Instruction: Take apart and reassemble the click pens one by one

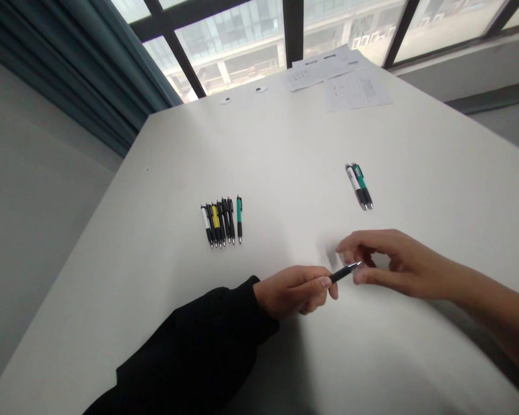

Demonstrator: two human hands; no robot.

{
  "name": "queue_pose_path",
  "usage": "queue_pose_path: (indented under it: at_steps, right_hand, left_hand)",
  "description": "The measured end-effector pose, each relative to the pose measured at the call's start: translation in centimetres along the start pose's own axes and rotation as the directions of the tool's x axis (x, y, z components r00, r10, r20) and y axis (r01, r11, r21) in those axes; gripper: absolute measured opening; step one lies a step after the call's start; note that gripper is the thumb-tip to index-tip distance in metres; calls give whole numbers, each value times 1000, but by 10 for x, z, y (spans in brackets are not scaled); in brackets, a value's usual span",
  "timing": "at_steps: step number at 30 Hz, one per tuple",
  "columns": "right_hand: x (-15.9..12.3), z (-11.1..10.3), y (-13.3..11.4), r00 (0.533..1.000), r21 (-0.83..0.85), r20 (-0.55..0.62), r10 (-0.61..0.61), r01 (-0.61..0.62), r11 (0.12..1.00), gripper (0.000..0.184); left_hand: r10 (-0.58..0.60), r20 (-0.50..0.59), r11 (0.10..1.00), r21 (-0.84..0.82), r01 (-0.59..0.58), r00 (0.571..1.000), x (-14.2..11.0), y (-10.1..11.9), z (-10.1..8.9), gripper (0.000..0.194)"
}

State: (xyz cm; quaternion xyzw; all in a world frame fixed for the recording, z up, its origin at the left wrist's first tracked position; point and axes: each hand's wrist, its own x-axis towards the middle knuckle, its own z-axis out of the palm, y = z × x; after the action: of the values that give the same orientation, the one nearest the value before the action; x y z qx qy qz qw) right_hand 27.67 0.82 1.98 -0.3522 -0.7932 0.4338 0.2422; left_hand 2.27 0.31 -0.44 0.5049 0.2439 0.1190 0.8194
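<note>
My left hand (296, 291), in a black sleeve, grips a pen (343, 272) between thumb and fingers. The pen's dark grip and silver tip point right and slightly up; its rear part is hidden in the hand. Just beyond the tip is my right hand (387, 262), its thumb and fingers apart and slightly curled around bare space. Whether a finger touches the tip, I cannot tell. Farther up the table lie a white pen (353, 180) and a green pen (361, 180), side by side.
At left on the white table (281, 150) several pens lie in a row, among them a white pen (205, 218), a yellow pen (215, 215) and a green pen (239, 212) at its right end. Printed papers (354, 89) and two cable holes (261, 89) are near the window.
</note>
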Motion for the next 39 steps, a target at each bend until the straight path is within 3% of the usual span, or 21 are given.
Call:
queue_pose_path:
  at_steps: [2, 6, 11, 15, 21, 26, 31, 35, 39]
  right_hand:
    - [0, -2, 0, 1000, 16, -1, 24, -24, 1000, 19]
    - [1, -2, 0, 1000, -115, 2, 2, -2, 993, 35]
    - [1, 1, -2, 1000, -49, 10, 4, -3, 999, 20]
    - [2, 2, -2, 1000, -148, -5, -14, 13, 989, 41]
    - [2, 3, -2, 1000, -105, 2, -14, 14, 994, 24]
    - [3, 6, 1, 999, -214, 15, -50, 52, 975, 45]
    - [1, 4, -2, 1000, -115, 17, -20, 22, 993, 28]
    - [3, 9, 0, 999, -225, -2, -37, 35, 974, 41]
    - [4, 11, 6, 999, -181, -6, 34, -34, 983, 51]
  left_hand:
    - [-7, -8, 1000, -6, 7, 1000, 0, 0, 1, 40]
    - [0, -13, 1000, 2, 0, 1000, 0, 0, 1, 40]
    - [2, -5, 1000, -10, -2, 1000, 0, -2, 0, 40]
    - [-11, -3, 1000, -3, 11, 1000, 0, -2, 0, 39]
    - [-7, -8, 1000, 7, 7, 1000, 0, -1, 0, 39]
    - [-17, 27, 1000, 10, 17, 999, 0, -1, 0, 38]
    - [-23, -4, 1000, -5, 23, 1000, 1, -3, 0, 41]
    - [-41, 24, 999, -28, 42, 999, 3, -2, 0, 42]
    - [-53, 38, 996, -70, 56, 998, 4, -2, 1, 38]
